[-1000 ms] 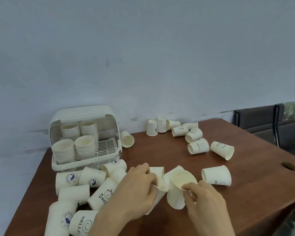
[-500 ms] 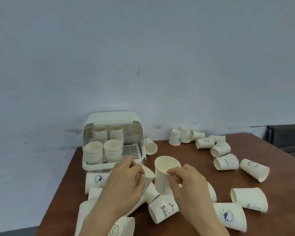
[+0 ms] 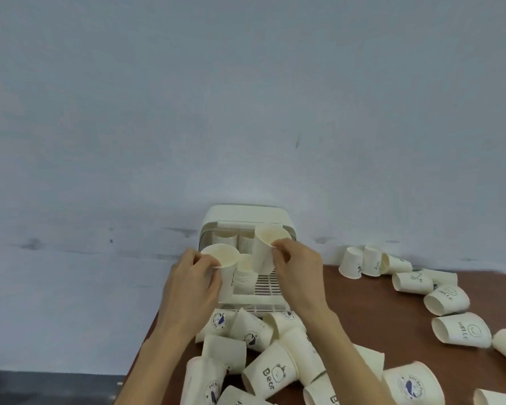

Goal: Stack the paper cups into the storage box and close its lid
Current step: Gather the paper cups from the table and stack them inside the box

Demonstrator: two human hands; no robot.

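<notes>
Seen from the head camera, two bare hands work at the mouth of a cream storage box (image 3: 247, 213) standing against a pale wall at the far edge of a brown wooden table (image 3: 371, 317). The left hand (image 3: 192, 283) has its fingers and thumb curled round the rim of one paper cup (image 3: 225, 260), held upright over the box's front left corner. The right hand (image 3: 297, 266) pinches the rim of a second cup (image 3: 265, 247), tilted and raised in front of the box's open lid (image 3: 237, 225). Between the two held cups, a stack of cups (image 3: 244, 273) stands on the slatted tray inside; more stacks show dimly behind. Loose cups (image 3: 270, 375) lie heaped on their sides just in front of the box, and another scatter (image 3: 447, 299) trails along the table to the right.
</notes>
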